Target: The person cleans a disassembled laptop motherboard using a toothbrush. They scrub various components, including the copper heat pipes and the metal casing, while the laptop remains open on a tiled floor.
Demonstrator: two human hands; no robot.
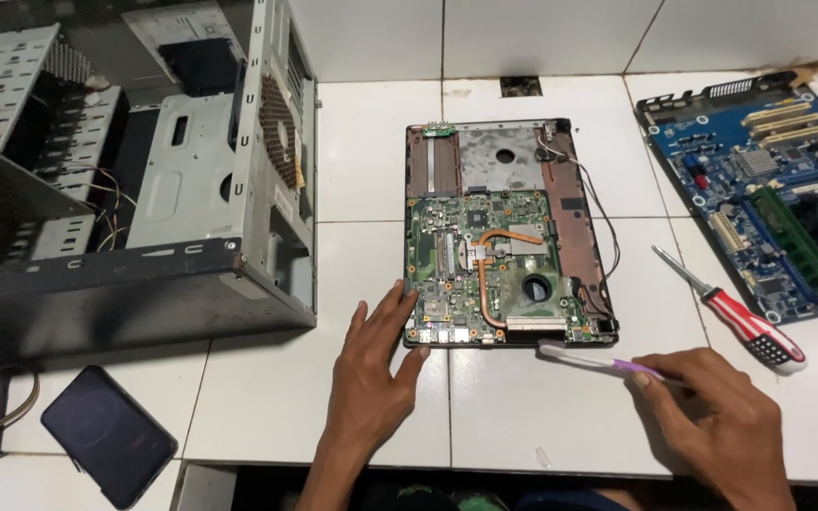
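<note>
- Opened laptop base (508, 232), green board exposed, lies flat on the white tiled counter (267, 397); long axis runs away from the person, connector edge at the near end.
- Left hand (371, 383) flat on the counter, fingers spread, fingertips touching the base's near-left corner.
- Right hand (717, 426) pinches the purple handle of a toothbrush (589, 360); it lies almost level, head pointing left, at the base's near edge.
- Red-and-white screwdriver (736, 312) just right of the base, tip pointing up-left, well clear of both hands.
- Blue motherboard (759, 189) far right.
- Grey PC case (134, 180) far left, open.
- Dark phone (106, 435) near-left, face up; no legible labels.
</note>
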